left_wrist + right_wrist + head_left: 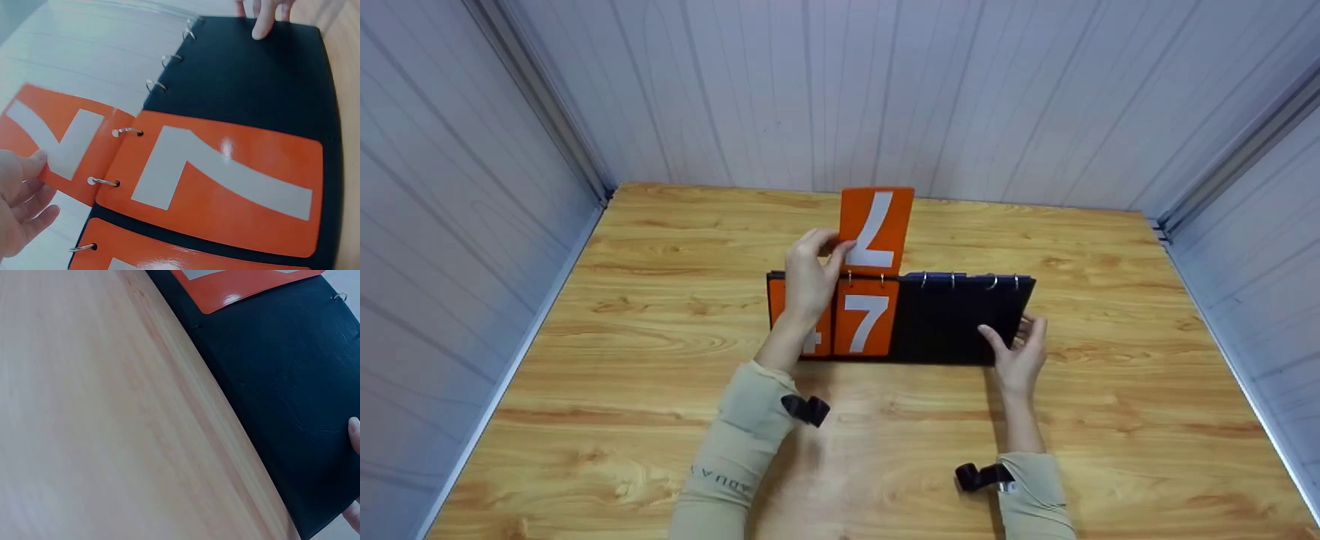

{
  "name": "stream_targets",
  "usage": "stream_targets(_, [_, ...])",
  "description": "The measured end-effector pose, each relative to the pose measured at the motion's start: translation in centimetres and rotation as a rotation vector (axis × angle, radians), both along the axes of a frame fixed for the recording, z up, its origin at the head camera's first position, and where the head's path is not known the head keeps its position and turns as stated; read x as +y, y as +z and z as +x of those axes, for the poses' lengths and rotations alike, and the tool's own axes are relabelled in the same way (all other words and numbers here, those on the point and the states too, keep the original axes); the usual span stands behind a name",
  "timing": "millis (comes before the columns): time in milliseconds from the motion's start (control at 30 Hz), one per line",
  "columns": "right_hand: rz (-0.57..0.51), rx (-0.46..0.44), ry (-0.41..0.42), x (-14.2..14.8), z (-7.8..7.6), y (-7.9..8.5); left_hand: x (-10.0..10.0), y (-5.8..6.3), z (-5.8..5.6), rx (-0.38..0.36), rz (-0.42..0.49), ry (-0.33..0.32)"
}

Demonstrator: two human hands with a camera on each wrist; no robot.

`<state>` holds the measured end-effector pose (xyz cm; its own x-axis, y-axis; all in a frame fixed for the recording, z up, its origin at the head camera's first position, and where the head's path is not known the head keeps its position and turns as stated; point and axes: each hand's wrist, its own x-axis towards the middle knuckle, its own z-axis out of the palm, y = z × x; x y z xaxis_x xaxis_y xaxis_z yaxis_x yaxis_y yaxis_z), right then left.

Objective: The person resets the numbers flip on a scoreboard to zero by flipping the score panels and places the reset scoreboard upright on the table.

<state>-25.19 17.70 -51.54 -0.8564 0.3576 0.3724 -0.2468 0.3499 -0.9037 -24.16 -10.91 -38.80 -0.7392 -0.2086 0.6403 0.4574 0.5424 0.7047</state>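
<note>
The black ring board sits on the wooden table, the metal rings along its top edge carrying number cards. Two orange cards lie against its left half: one bearing a white 7, and a neighbouring card partly hidden by the left wrist. Above the 7, a raised orange card hangs on the same rings, pinched at its side by the left hand. Well apart from it, the right hand grips the board's right end, thumb in front, fingers behind.
</note>
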Motion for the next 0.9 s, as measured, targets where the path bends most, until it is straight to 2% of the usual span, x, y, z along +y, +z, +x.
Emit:
stream_targets(100, [0.024,0.006,-0.01,0.1,-0.1,-0.4,0.1,0.1,-1.1,-0.06,-0.008,0.027])
stream_targets(333, [-0.011,0.033,0.006,0.2,-0.2,-0.4,0.3,0.1,-2.8,-0.222,-0.052,0.098])
stream_targets(633, [0.003,0.053,0.01,0.8,-1.0,-1.5,0.4,0.2,-4.4,-0.504,-0.07,0.125])
stream_targets(900, [-0.004,0.035,-0.001,0.2,-0.4,0.0,0.5,-0.1,-4.8,-0.59,-0.138,0.152])
